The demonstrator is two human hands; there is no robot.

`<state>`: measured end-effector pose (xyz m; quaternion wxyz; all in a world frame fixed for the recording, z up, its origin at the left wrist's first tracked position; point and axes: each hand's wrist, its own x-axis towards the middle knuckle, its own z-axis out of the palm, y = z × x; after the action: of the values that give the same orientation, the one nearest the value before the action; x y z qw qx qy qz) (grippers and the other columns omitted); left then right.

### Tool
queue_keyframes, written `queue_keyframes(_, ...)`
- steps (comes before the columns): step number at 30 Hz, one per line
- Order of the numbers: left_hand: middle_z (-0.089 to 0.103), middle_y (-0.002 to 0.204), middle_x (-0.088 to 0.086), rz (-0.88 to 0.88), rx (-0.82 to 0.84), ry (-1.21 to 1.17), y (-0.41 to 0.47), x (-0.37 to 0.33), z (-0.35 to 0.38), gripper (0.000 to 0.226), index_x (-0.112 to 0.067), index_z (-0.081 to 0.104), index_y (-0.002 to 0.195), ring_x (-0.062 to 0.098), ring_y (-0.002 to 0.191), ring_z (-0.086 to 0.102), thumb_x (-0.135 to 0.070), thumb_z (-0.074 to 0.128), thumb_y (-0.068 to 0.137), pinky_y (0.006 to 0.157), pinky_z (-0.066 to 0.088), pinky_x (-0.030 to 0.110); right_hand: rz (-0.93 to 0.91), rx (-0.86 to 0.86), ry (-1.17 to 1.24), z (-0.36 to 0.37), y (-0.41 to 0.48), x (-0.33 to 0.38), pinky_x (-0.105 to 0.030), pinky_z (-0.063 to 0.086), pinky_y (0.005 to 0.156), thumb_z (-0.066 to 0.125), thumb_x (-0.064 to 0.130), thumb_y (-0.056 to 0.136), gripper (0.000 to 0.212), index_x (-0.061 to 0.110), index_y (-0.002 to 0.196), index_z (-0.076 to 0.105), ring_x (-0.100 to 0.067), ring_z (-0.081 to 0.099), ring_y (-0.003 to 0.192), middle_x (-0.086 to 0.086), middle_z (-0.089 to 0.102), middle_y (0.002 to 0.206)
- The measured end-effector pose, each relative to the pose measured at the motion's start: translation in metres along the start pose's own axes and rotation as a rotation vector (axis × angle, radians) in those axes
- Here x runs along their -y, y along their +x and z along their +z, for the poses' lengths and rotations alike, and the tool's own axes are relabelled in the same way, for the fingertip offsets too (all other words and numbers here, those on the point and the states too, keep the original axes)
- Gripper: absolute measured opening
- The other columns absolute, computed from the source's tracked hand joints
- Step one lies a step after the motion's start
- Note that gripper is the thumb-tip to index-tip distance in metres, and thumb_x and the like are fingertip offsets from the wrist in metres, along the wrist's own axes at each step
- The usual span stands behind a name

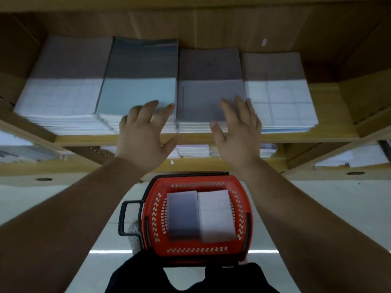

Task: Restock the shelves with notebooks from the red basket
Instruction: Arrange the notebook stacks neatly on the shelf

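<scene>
A red basket (243, 199) stands on the floor at my feet, with a grey notebook stack (183, 216) and a white one (215, 216) inside. On the wooden shelf (330, 132) lie several notebook stacks side by side: white grid (61, 98), teal (137, 92), grey (209, 96), white grid (279, 98). My left hand (143, 132) is raised with fingers spread at the teal stack's front edge. My right hand (239, 127) is also spread, its fingertips over the grey stack's front right corner. Neither hand holds anything.
A lower shelf (211, 163) under the hands holds more notebook stacks. Wooden dividers stand at the left and right of the shelf bay. The basket's black handle (124, 216) sticks out to the left over a pale tiled floor.
</scene>
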<state>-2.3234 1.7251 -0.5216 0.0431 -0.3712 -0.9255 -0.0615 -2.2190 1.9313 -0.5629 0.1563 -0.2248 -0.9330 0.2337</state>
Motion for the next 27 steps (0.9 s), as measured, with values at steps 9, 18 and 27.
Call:
queue_keyframes(9,0.047,0.141,0.014,-0.278,0.437,-0.327,-0.120,-0.045,0.182,0.063,-0.014,0.049,0.144,0.040,0.127,0.046,-0.036,0.070,0.089,0.101,0.045,0.049,0.189,0.261,-0.075,0.090,-0.140,-0.102,-0.051,0.038,0.111,0.054,0.051,0.095,0.063,0.031,0.152,0.036,-0.031,0.032,0.142,-0.007,0.035,0.157)
queue_keyframes(18,0.022,0.161,0.012,0.012,0.821,-0.053,-0.154,-0.058,0.392,0.078,-0.025,0.015,0.159,0.036,0.141,0.034,-0.049,0.053,0.096,0.107,0.039,0.053,0.280,0.761,-0.274,0.263,-0.217,-0.203,-0.054,0.014,0.124,0.047,0.056,0.099,0.073,0.039,0.159,0.008,-0.034,0.004,0.155,-0.008,0.002,0.169)
queue_keyframes(27,0.025,0.156,0.013,0.015,0.836,-0.050,-0.186,-0.072,0.508,0.089,-0.030,0.001,0.159,0.035,0.131,0.043,-0.047,0.059,0.094,0.101,0.045,0.046,0.249,0.809,-0.321,0.365,-0.263,-0.273,-0.054,0.015,0.124,0.054,0.050,0.097,0.078,0.039,0.159,0.008,-0.034,0.004,0.155,-0.006,0.000,0.169)
